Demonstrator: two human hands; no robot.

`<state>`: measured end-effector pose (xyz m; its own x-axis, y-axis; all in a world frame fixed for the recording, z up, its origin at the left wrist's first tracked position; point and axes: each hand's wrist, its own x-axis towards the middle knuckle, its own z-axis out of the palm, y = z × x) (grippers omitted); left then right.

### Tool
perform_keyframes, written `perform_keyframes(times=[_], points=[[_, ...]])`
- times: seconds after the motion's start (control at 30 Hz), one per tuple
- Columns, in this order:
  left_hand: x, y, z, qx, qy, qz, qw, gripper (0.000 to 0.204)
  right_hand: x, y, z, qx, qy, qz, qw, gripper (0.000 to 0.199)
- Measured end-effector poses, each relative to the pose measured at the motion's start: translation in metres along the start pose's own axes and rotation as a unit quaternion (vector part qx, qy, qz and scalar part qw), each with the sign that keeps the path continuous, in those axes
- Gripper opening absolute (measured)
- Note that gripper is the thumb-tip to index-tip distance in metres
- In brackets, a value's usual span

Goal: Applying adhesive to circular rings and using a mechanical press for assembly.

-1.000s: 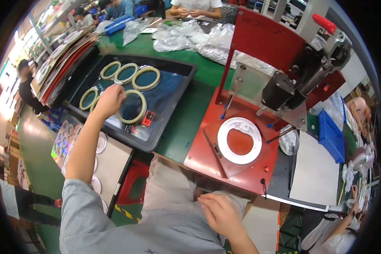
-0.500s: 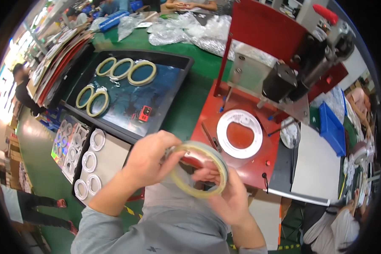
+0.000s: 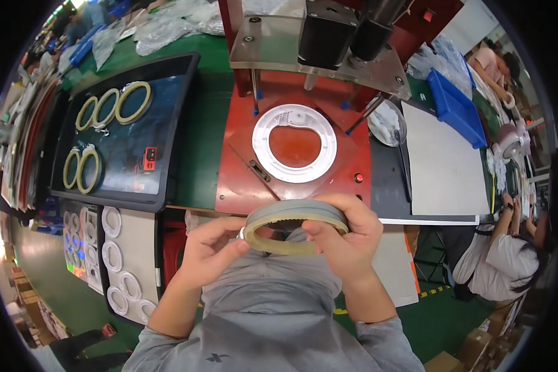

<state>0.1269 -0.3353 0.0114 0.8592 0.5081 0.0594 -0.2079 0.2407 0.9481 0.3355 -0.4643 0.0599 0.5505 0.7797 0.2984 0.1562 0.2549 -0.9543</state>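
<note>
Between my two hands is a ring (image 3: 291,208) with a grey outer wall and a pale yellow rim, tipped so that its side faces up. My left hand (image 3: 209,251) pinches its left end, thumb below and fingers behind. My right hand (image 3: 356,239) grips the other end, with the thumb reaching into the opening. Just beyond, a white ring-shaped plastic part (image 3: 263,146) with a rounded inner cutout lies flat on the red base (image 3: 232,180) of a press. A dark narrow strip (image 3: 251,167) lies at the white part's left edge.
The press's clear plate (image 3: 270,46) and black motor block (image 3: 327,34) overhang the base. At left, a black tray (image 3: 183,124) holds several yellow-rimmed rings and a small red device (image 3: 149,159). White rings (image 3: 113,255) lie below it. A blue bin (image 3: 456,108) stands at right.
My view has swung to the right, toward the press. The held ring has gone from steeply tilted to nearly edge-on, and my right hand has moved up around its right end.
</note>
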Motion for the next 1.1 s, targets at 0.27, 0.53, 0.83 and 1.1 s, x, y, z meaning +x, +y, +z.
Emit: perform_keyframes(times=[0.27,0.53,0.83,1.1], points=[[0.009,0.004,0.014,0.072,0.067,-0.004,0.995,0.035,0.001,-0.002,-0.003,-0.182,-0.002,-0.087,0.979,0.041],[0.007,-0.012,0.011,-0.097,0.121,-0.026,0.988,0.035,-0.003,-0.007,0.013,0.186,-0.024,0.024,0.982,0.065],[0.005,-0.016,0.012,-0.185,0.105,-0.064,0.975,0.038,-0.018,0.005,-0.014,0.326,-0.234,0.169,0.900,0.042],[0.010,-0.010,0.011,-0.217,0.079,-0.107,0.967,0.035,0.000,0.009,-0.008,0.452,-0.186,0.197,0.849,0.069]])
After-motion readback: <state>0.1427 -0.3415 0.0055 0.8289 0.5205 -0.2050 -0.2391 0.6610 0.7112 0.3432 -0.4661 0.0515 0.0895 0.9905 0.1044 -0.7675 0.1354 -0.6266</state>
